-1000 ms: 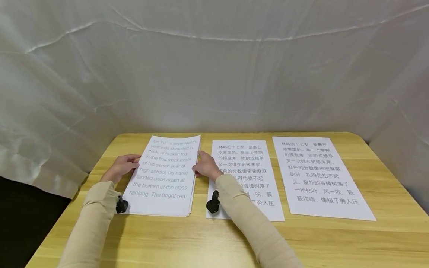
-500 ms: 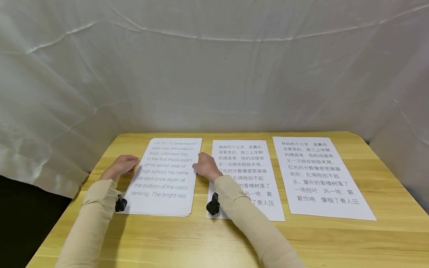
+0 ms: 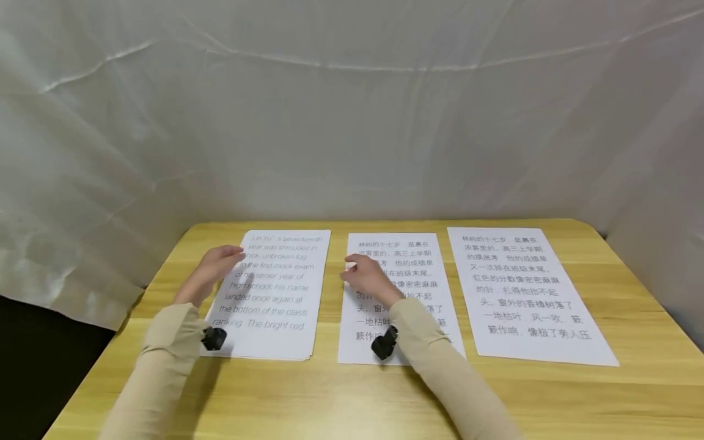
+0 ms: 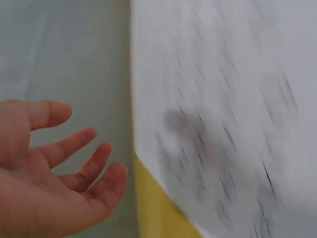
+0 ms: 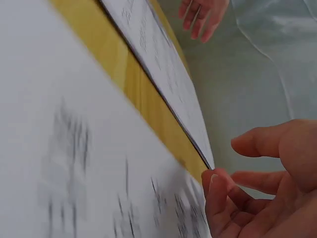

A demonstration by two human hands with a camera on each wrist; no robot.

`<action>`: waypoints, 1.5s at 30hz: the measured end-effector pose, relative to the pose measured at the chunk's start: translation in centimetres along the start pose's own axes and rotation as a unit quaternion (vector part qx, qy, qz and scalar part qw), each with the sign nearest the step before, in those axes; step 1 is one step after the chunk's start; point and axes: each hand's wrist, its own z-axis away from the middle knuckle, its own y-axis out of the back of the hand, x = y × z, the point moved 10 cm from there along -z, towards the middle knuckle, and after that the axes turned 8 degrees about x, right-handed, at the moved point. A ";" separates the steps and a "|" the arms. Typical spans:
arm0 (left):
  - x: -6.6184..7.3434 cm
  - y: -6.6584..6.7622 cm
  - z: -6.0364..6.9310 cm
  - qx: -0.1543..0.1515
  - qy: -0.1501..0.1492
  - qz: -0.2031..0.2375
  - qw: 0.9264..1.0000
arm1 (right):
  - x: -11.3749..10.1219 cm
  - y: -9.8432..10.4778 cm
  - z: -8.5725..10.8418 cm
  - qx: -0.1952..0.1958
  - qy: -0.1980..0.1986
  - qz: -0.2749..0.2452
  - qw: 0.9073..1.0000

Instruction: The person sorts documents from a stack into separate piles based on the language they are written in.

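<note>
A stack of printed paper [image 3: 275, 293] with English text lies at the left of the table, its sheets nearly flush. My left hand [image 3: 211, 272] hovers over the stack's left edge, holding nothing; in the left wrist view its fingers [image 4: 101, 153] are loosely bent. Over the upper left of the middle sheet of Chinese text [image 3: 404, 308] is my right hand [image 3: 374, 281]. Nothing is between its fingers, relaxed and apart in the right wrist view, where the English stack [image 5: 158, 64] shows beyond a strip of table.
Another sheet of Chinese text [image 3: 522, 293] lies at the right, slightly slanted. The wooden table [image 3: 308, 397] ends at a pale hanging curtain [image 3: 352, 134] behind. A dark area [image 3: 49, 360] is beyond the table's left edge.
Both hands have come away from the English stack's sides. The left moved right, over its edge; the right moved right, over the middle sheet. The stack's top sheet settled closer to flush.
</note>
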 end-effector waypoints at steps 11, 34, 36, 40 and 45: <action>7.8 -5.6 3.0 -0.033 -0.065 0.178 0.981 | 1.0 7.3 1.6 0.024 0.043 0.090 0.995; 8.7 -15.5 5.1 -0.085 -0.055 0.203 0.974 | 6.6 15.4 5.7 0.070 -0.002 0.107 0.992; 8.8 -16.0 4.8 -0.083 -0.050 0.200 0.975 | 7.0 15.4 5.6 0.071 -0.011 0.104 0.992; 8.7 -16.7 4.1 -0.076 -0.041 0.183 0.979 | 7.7 15.6 5.4 0.078 -0.032 0.074 0.994; 7.7 -17.1 3.1 -0.051 -0.033 0.159 0.985 | 8.7 16.1 5.1 0.087 -0.051 0.027 0.995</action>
